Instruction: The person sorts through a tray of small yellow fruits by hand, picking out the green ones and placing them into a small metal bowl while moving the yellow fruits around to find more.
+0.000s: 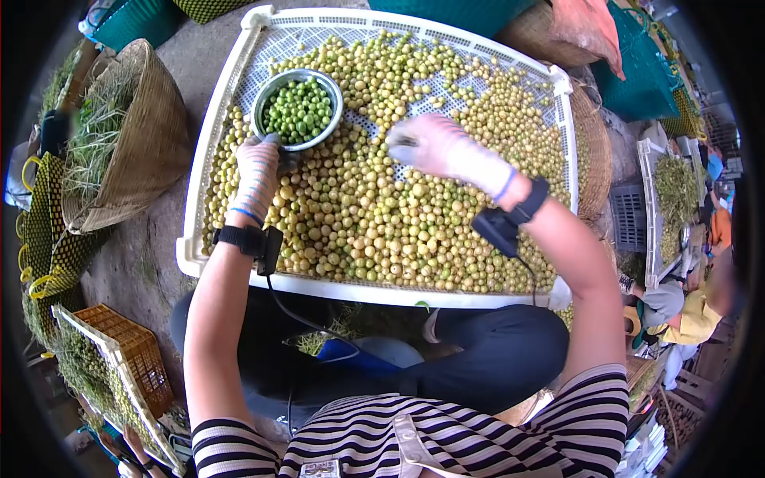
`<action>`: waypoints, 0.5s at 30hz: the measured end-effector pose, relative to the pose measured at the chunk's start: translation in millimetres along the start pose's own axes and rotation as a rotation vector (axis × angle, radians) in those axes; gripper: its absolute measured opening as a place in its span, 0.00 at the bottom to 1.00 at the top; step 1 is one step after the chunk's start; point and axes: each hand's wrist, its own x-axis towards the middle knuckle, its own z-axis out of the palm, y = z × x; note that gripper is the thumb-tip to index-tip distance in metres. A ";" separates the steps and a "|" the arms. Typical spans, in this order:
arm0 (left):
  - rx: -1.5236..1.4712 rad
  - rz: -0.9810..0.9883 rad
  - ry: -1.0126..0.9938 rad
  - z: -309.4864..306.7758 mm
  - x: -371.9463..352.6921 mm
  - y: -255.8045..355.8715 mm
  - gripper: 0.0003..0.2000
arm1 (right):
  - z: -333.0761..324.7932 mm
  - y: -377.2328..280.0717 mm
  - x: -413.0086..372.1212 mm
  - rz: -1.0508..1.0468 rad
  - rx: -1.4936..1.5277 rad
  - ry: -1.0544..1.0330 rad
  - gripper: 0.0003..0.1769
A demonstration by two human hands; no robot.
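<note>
A white plastic mesh tray (pixel 209 151) holds a thick layer of small round yellow-green fruits (pixel 382 215). On the fruits at the upper left is a metal bowl (pixel 339 99) of smaller, bright green fruits (pixel 296 110). My left hand (pixel 259 171), in a striped glove with dark fingertips, is at the bowl's lower edge with curled fingers; what they hold, if anything, is hidden. Over the middle of the tray is my right hand (pixel 434 147), gloved the same way. Motion smears its fingers, so their grip cannot be made out.
To the left stands a woven basket (pixel 147 143) with cut greenery. An orange crate (pixel 127 342) and a tray of stalks (pixel 103 374) lie lower left. Teal baskets (pixel 637 72) are at the upper right. Other people, one in a yellow top (pixel 695 319), sit at the right.
</note>
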 end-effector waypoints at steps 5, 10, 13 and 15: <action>-0.016 -0.038 -0.165 6.0 -7.7 1.8 0.09 | 23.2 -32.7 66.8 -0.080 0.093 0.206 0.10; -0.090 -0.136 -0.289 5.3 -25.4 8.4 0.13 | -4.2 44.3 94.5 0.181 -0.325 0.375 0.14; -0.033 -0.014 -0.144 7.9 -40.9 5.0 0.14 | -0.4 63.2 98.8 0.342 -0.451 0.226 0.12; -0.092 0.007 -0.046 14.8 -62.6 4.2 0.12 | -5.9 63.9 95.3 0.343 -0.414 0.211 0.12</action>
